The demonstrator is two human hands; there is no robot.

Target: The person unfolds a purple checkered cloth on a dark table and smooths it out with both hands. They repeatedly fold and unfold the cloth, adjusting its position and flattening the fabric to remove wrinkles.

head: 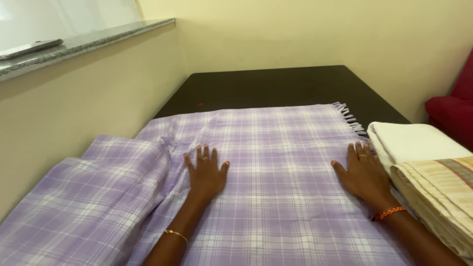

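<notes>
Smoothing of a lilac plaid cloth [276,162] is the work in hand, and both palms are down on it. Left hand [206,172] lies flat, fingers spread wide, gripping nothing; just outboard of its little finger the fabric rises into a loose, rumpled fold [98,192] that runs up against the cream wall [74,98]. Right hand [363,173] is likewise flat and splayed, holding nothing, its outer edge just beside a folded white cloth [414,140] that sits above a folded beige striped cloth [443,192].

Judgement on method: pressure ought to run outward from between the two palms, with fingers kept spread so no ridge is pushed ahead of them. The bunched side beyond the left hand appears to need lifting and laying flat, not pressing, or a crease is likely to set in. The right hand has little room before the stack.

Condition of the cloth: thin woven check in lilac and white, lying flat between the hands, with a knotted fringe [351,117] at the far right corner, over a dark table [276,83].
</notes>
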